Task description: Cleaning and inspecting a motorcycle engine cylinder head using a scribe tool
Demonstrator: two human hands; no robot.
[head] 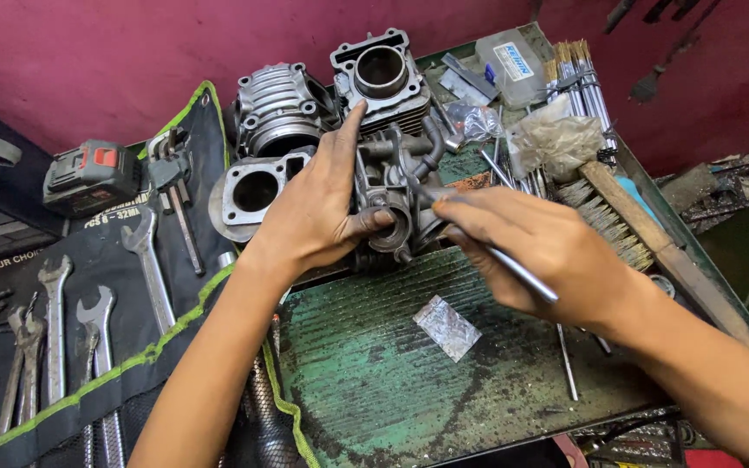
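On the far part of a worn green metal tray point(374, 381), a grey cast-metal carburettor body point(392, 195) is held upright. Its surface is dull and grimy, with rounded bosses, short tubes and a circular bore facing the near side. It is gripped from the left by the left hand point(318, 204), whose thumb is pressed at the edge of the bore and whose forefinger is stretched up along the body's far side. The right hand point(535, 251) is closed around a thin, bright metal rod point(522, 273), pinched between thumb and fingertips, with its tip brought against the carburettor's right side; the exact contact point is hidden by the fingers. Both hands are smeared with dark grease.

Just beyond the carburettor, a finned engine cylinder point(383, 78) with a round bore is seen, and to its left a ribbed cylinder head point(275, 108). A flat cylinder block with a wide hole point(253, 191) lies to the left of the left hand. A crumpled piece of foil point(446, 327) rests on the tray's scratched, flaking paint, near the right hand. At the right, a wooden-handled wire brush point(626, 225) is laid along the tray's edge, with a bundle of thin brushes point(578, 78) beyond it. On the left, steel spanners point(149, 260) are spread over a black tool roll point(88, 347) edged in green, and a cordless-tool battery point(90, 176) is set at its far end.
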